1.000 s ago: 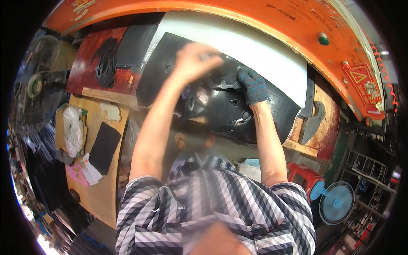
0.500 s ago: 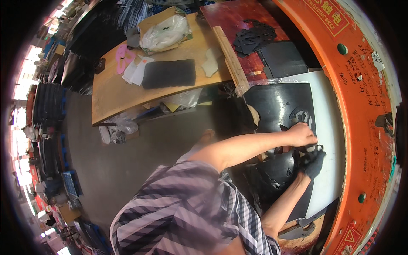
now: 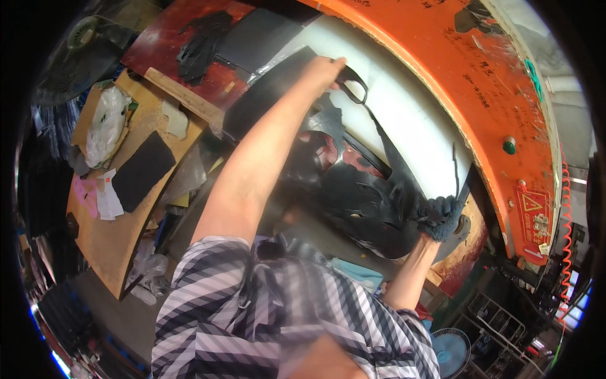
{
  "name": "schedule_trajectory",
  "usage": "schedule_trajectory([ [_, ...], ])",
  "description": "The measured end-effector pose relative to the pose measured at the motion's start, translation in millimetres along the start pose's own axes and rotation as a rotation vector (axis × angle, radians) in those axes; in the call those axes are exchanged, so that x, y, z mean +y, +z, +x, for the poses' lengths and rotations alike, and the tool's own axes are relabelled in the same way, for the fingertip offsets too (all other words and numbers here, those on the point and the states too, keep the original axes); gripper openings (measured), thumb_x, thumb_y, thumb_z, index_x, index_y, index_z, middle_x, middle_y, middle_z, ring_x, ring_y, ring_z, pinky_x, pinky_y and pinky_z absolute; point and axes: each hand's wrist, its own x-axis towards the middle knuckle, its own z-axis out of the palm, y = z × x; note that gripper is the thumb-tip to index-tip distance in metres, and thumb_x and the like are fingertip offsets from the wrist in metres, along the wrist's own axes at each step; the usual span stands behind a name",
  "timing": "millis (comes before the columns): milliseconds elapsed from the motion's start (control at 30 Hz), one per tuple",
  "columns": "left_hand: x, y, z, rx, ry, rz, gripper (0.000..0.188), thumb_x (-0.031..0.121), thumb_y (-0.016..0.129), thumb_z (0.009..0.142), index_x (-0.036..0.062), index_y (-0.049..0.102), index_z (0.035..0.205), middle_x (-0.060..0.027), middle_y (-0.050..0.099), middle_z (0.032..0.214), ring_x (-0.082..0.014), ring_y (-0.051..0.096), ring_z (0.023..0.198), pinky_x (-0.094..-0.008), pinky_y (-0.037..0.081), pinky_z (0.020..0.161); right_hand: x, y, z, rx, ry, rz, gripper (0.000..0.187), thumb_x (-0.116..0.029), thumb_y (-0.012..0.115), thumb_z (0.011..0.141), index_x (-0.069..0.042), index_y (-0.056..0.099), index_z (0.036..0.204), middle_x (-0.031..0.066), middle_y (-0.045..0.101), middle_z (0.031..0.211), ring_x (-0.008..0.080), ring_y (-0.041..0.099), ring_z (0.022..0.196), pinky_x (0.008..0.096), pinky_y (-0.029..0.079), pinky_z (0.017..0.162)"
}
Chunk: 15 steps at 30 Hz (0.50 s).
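Blue-grey gloved, your right hand (image 3: 443,218) is closed around the right end of the black sheet (image 3: 334,184). Your bare left hand (image 3: 327,72) pinches its far edge, where a narrow strip (image 3: 363,88) bows out in a loop. The sheet, pierced by cut-outs, extends between your hands and overlaps the white board (image 3: 410,107). Beyond the board runs the orange machine frame (image 3: 435,54). At your left, the wooden table (image 3: 113,249) carries a black rectangular piece (image 3: 144,172).
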Motion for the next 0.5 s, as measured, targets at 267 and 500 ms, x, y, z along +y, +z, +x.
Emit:
schedule_trajectory([
  [267,-23.1,-1.5,-60.6,-0.301,0.307,0.342,0.052,0.047,0.064,0.081,0.0067,0.061,0.113,-0.0092,0.061,0.11,-0.0264,0.053,0.108,-0.0369,0.042,0.09,3.7,155.5,27.0,-0.33,0.536,-0.171,0.032,-0.036,0.057,0.09,-0.005,0.054,0.081,0.007,0.055,0.065,0.0137,0.051,0.049,0.0238,0.038,0.037],
  [500,-47.2,-1.9,-76.9,-0.159,1.0,0.581,0.032,0.038,0.074,0.064,0.0177,0.072,0.088,0.002,0.061,0.107,-0.0201,0.048,0.107,-0.0382,0.037,0.088,145.3,354.6,96.3,-0.434,0.404,-0.106,0.029,-0.037,0.052,0.092,-0.008,0.056,0.093,0.0013,0.054,0.07,0.0145,0.048,0.056,0.0256,0.037,0.046],
])
